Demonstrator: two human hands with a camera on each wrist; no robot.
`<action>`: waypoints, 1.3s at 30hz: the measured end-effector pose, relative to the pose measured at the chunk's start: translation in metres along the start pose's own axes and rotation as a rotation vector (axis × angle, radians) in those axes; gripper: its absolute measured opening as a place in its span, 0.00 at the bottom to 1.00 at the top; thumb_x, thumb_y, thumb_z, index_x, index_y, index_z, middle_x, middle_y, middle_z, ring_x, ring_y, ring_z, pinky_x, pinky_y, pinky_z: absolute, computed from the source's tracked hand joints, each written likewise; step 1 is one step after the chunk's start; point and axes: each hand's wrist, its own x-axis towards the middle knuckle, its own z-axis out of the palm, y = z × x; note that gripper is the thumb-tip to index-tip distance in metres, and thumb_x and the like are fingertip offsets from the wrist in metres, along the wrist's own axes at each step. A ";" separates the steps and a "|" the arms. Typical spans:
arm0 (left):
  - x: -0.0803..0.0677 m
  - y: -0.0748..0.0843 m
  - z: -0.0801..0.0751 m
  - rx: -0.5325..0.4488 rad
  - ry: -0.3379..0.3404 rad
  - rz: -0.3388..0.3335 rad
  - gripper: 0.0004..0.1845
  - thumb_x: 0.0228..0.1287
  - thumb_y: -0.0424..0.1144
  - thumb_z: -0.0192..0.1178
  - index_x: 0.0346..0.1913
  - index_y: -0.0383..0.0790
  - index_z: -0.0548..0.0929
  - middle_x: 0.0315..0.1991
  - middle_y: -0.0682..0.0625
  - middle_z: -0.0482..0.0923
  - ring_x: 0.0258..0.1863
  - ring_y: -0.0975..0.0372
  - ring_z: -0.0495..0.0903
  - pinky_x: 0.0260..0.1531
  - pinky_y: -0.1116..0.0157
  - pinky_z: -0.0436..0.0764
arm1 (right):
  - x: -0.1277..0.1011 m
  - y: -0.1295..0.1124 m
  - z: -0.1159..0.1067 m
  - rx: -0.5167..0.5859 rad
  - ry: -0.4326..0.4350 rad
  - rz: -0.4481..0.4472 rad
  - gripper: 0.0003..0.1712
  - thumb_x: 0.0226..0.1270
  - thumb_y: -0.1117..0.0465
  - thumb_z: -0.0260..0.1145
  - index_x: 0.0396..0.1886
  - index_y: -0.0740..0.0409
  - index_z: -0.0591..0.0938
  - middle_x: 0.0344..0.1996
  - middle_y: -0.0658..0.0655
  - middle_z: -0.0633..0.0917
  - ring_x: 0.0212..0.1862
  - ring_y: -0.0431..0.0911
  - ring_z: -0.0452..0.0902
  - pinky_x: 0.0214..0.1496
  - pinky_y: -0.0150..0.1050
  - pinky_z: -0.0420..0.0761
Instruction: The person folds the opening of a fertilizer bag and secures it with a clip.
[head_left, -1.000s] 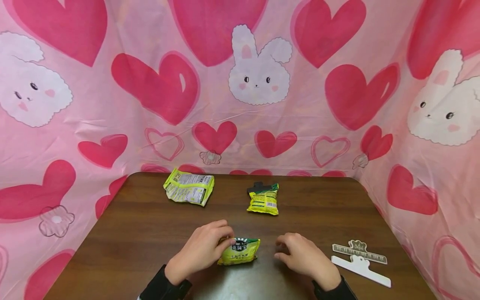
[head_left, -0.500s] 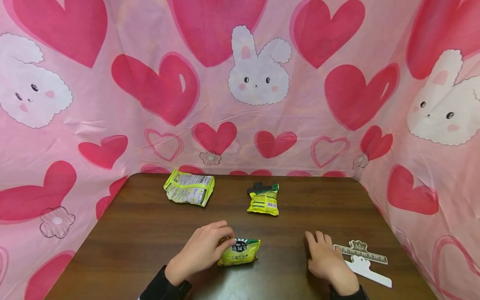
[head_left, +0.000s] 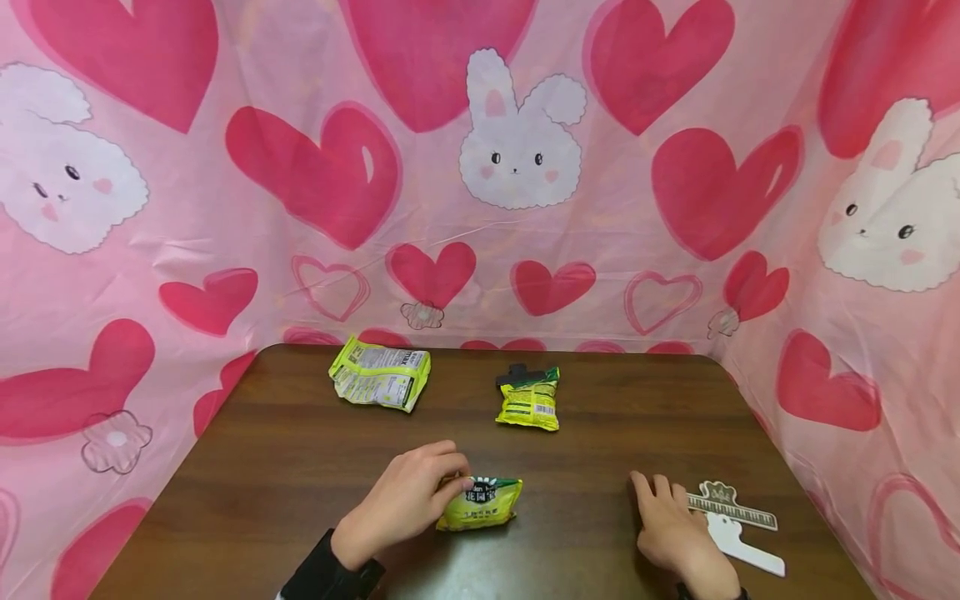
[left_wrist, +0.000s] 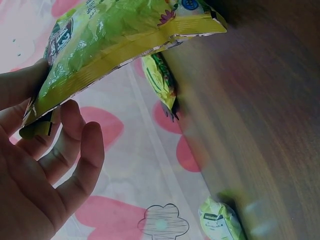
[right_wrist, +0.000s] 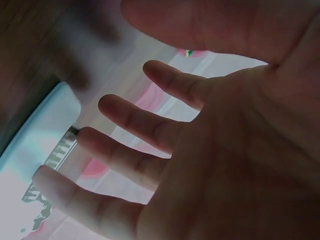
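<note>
White bag clip (head_left: 738,542) lies at the near right of the table (head_left: 300,450), long axis running from near-right to far-left, with a second, ruler-printed clip (head_left: 731,507) just beyond it and roughly parallel. Right hand (head_left: 671,527) is over the clip's left end, fingers straight and spread, holding nothing; the right wrist view shows the white clip (right_wrist: 40,130) just past the fingertips (right_wrist: 50,182), but contact can't be confirmed from either view. So the clip sits to the right of and slightly beyond that palm, and the right hand is clearly the nearer one. Left hand (head_left: 408,500) is well apart at near centre, pinching the left edge of a small yellow-green snack bag (head_left: 480,504) between thumb and curled fingers; the left wrist view shows that end of the bag (left_wrist: 115,45) lifted, far end toward the table. Judgement: a grip across the clip's short width fits, since its length runs away from the palm. Two more yellow-green packets sit far back, one far-left (head_left: 378,385), one far-centre (head_left: 528,402) with a black clip (head_left: 516,372) on its top edge.
</note>
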 end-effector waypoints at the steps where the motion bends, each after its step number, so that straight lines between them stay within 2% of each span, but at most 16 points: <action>1: 0.000 0.000 0.000 -0.002 -0.002 -0.001 0.02 0.73 0.41 0.70 0.39 0.51 0.87 0.33 0.66 0.72 0.30 0.72 0.72 0.30 0.69 0.75 | 0.000 -0.001 0.000 0.002 -0.006 -0.004 0.42 0.56 0.76 0.67 0.74 0.67 0.68 0.64 0.76 0.69 0.66 0.75 0.62 0.52 0.78 0.69; 8: 0.000 0.000 0.002 0.019 0.019 0.021 0.02 0.71 0.40 0.70 0.39 0.52 0.88 0.32 0.66 0.72 0.29 0.72 0.72 0.29 0.69 0.74 | -0.002 -0.004 -0.002 0.009 -0.022 -0.050 0.44 0.50 0.81 0.69 0.71 0.65 0.72 0.65 0.77 0.69 0.67 0.76 0.62 0.54 0.79 0.67; 11: 0.000 0.000 0.001 0.016 0.016 0.012 0.02 0.72 0.41 0.70 0.39 0.52 0.88 0.32 0.66 0.72 0.29 0.72 0.72 0.29 0.69 0.73 | -0.004 0.000 -0.003 -0.021 -0.019 -0.050 0.39 0.48 0.82 0.70 0.64 0.62 0.76 0.62 0.75 0.70 0.65 0.75 0.64 0.54 0.78 0.67; 14: 0.000 0.000 0.001 0.011 0.006 -0.001 0.02 0.72 0.41 0.70 0.39 0.53 0.88 0.32 0.66 0.72 0.29 0.72 0.72 0.29 0.69 0.74 | -0.004 0.005 -0.003 -0.054 -0.012 -0.069 0.30 0.47 0.82 0.71 0.50 0.57 0.78 0.53 0.69 0.74 0.58 0.70 0.69 0.51 0.74 0.71; 17: 0.000 0.000 0.001 0.008 0.002 -0.006 0.02 0.72 0.41 0.70 0.39 0.53 0.87 0.33 0.66 0.72 0.29 0.72 0.72 0.29 0.69 0.74 | -0.005 0.008 -0.001 -0.068 0.009 -0.099 0.26 0.46 0.82 0.70 0.39 0.52 0.76 0.42 0.60 0.74 0.49 0.62 0.72 0.45 0.68 0.74; 22: 0.000 0.000 0.001 0.003 0.001 -0.006 0.02 0.72 0.41 0.70 0.39 0.53 0.87 0.33 0.66 0.72 0.29 0.72 0.72 0.30 0.69 0.74 | -0.003 0.009 0.003 -0.047 0.079 -0.157 0.24 0.45 0.83 0.66 0.29 0.51 0.74 0.29 0.51 0.74 0.35 0.51 0.72 0.38 0.53 0.74; 26: 0.000 0.001 0.001 0.005 -0.001 -0.006 0.02 0.72 0.41 0.70 0.39 0.53 0.87 0.33 0.66 0.72 0.29 0.72 0.72 0.30 0.69 0.74 | 0.002 0.005 0.004 0.003 0.071 -0.183 0.24 0.45 0.85 0.63 0.27 0.51 0.74 0.26 0.49 0.74 0.31 0.47 0.69 0.36 0.47 0.73; 32: 0.000 0.001 0.000 -0.013 -0.015 -0.008 0.02 0.73 0.41 0.70 0.40 0.53 0.87 0.33 0.66 0.72 0.30 0.72 0.73 0.31 0.69 0.75 | 0.012 0.000 0.006 0.036 0.044 -0.251 0.24 0.42 0.86 0.60 0.26 0.53 0.72 0.24 0.50 0.72 0.29 0.48 0.66 0.33 0.49 0.70; 36: 0.000 0.001 0.000 -0.027 -0.032 -0.017 0.02 0.74 0.42 0.68 0.40 0.52 0.87 0.34 0.66 0.73 0.30 0.72 0.73 0.32 0.69 0.75 | 0.016 -0.009 0.006 0.058 0.022 -0.303 0.24 0.42 0.86 0.61 0.29 0.53 0.75 0.26 0.50 0.73 0.30 0.47 0.67 0.34 0.48 0.71; 39: -0.001 0.000 -0.001 -0.029 -0.036 -0.020 0.02 0.74 0.42 0.68 0.40 0.51 0.88 0.34 0.66 0.73 0.31 0.72 0.73 0.32 0.69 0.75 | 0.017 -0.018 0.004 0.112 -0.002 -0.362 0.24 0.47 0.86 0.63 0.34 0.53 0.78 0.29 0.49 0.74 0.33 0.46 0.68 0.36 0.45 0.72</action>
